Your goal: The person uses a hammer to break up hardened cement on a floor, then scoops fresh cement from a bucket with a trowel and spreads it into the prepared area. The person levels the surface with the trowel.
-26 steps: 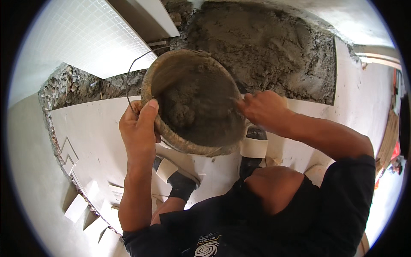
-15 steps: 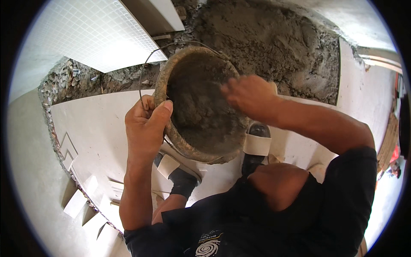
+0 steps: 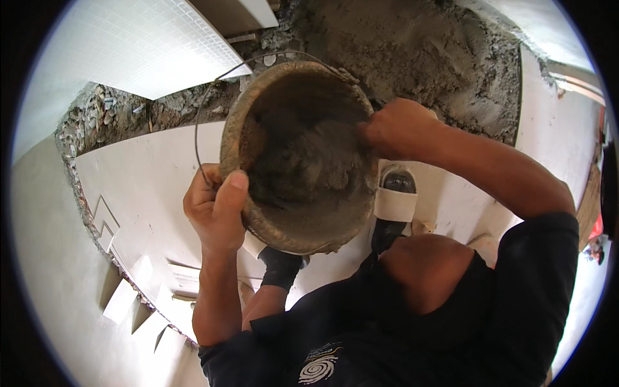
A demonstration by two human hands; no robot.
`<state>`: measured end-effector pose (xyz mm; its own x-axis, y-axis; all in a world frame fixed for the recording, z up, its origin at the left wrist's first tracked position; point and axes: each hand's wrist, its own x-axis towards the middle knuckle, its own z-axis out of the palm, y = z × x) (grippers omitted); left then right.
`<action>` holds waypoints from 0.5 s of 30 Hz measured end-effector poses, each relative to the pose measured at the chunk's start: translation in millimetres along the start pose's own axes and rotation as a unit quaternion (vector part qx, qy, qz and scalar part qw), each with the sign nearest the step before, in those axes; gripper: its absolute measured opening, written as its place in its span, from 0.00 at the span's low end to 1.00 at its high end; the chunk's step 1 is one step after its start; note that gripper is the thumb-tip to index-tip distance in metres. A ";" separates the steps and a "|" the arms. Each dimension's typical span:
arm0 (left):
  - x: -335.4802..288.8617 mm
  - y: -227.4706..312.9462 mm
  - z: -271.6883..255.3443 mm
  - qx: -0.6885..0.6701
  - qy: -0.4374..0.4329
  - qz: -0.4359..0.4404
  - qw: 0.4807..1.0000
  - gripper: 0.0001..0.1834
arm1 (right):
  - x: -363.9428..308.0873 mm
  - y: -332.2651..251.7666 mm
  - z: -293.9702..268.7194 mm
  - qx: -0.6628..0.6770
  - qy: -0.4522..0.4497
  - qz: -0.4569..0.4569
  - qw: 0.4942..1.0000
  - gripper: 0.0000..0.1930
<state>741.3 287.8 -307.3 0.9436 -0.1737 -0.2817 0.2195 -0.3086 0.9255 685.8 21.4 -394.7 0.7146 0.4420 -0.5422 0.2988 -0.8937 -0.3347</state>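
A round bucket [image 3: 233,132], its rim crusted with dried cement, is tilted up toward me in the middle of the view. Wet grey mortar [image 3: 309,161] lies inside it. My left hand [image 3: 216,203] grips the bucket's left rim, thumb over the edge and fingers behind. The thin wire handle [image 3: 198,122] loops out past that side. At the right rim, my right hand [image 3: 401,129] is closed, its knuckles slightly blurred; what it holds, if anything, is hidden.
Wet mortar bed [image 3: 445,71] spreads beyond the bucket. Large pale floor tiles [image 3: 148,168] lie around my sandaled feet [image 3: 396,200]. A white tile with a gridded back [image 3: 148,51] leans at upper left, above rubble [image 3: 109,119]. Tile offcuts [image 3: 120,302] lie lower left.
My right hand has moved from over the bucket's opening to its right rim. The bucket has shifted slightly left, with my left hand still on it.
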 end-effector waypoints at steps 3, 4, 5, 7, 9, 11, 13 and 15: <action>-7.3 -11.0 -15.7 -0.034 0.053 -0.021 0.998 0.10 | -3.2 -22.7 14.9 0.079 -0.029 -0.040 0.996 0.13; -8.1 -13.0 -19.7 -0.036 0.060 -0.021 0.997 0.10 | -4.1 -30.7 18.4 0.104 -0.036 -0.063 0.992 0.15; -9.7 -13.9 -23.1 -0.038 0.066 -0.025 0.997 0.09 | -4.9 -38.0 21.1 0.140 -0.054 -0.047 0.988 0.16; -11.1 -13.1 -28.0 -0.036 0.062 -0.022 0.997 0.09 | -7.7 -49.0 24.3 0.227 -0.062 -0.036 0.971 0.19; -8.8 -10.5 -29.5 -0.028 0.039 -0.014 0.999 0.08 | -13.1 -53.1 24.8 0.250 -0.076 0.007 0.965 0.21; -3.0 -6.9 -28.2 -0.033 0.019 -0.023 0.999 0.07 | -21.9 -49.9 23.0 0.288 -0.060 0.019 0.955 0.22; 3.9 -2.9 -24.0 -0.035 0.023 -0.039 0.998 0.07 | -35.7 -40.0 19.7 0.317 -0.034 0.024 0.947 0.22; 11.8 0.3 -18.0 -0.035 0.046 -0.065 0.996 0.06 | -56.7 -23.6 15.8 0.364 0.025 0.023 0.931 0.20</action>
<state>757.0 302.5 -305.8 0.9242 -0.0497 -0.3786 0.3544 -0.2572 0.8990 628.3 18.7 -368.2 0.7502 0.3837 -0.5385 -0.2281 -0.6142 -0.7554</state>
